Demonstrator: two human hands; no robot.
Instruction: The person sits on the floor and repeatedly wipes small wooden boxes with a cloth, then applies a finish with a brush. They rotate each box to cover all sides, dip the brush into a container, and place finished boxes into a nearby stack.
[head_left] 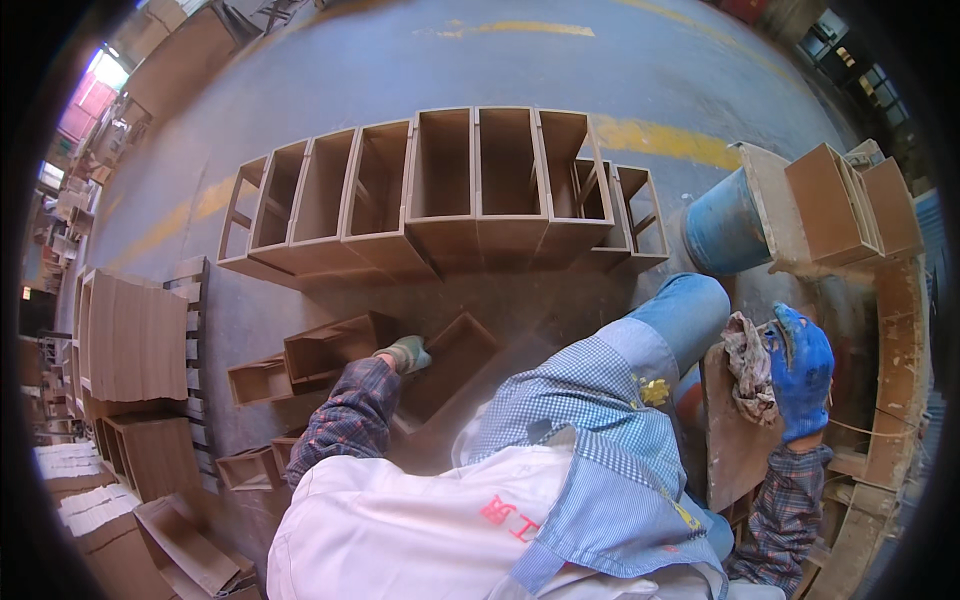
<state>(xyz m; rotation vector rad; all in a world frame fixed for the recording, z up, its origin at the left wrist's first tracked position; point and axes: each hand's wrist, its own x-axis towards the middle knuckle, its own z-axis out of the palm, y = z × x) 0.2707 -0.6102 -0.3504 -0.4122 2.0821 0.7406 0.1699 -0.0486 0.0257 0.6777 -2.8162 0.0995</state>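
My left hand (407, 354), in a pale green-grey glove, is closed on the upper left edge of a brown wooden box (455, 365), which sits tilted low beside my leg. Close to that hand on its left lies another open brown box (335, 348). On the right, my right hand (803, 372) wears a blue glove, its fingers curled against a crumpled, stained rag (750, 372). The rag rests over a worn brown board (735, 440); part of the grip is hidden.
A curved row of open wooden cabinet frames (440, 230) stands ahead. A blue drum (728, 222) is at the right, near brown boxes (835, 205). Stacked panels (138, 340) stand on a pallet (195, 370) at the left. Smaller boxes (250, 468) lie nearer me.
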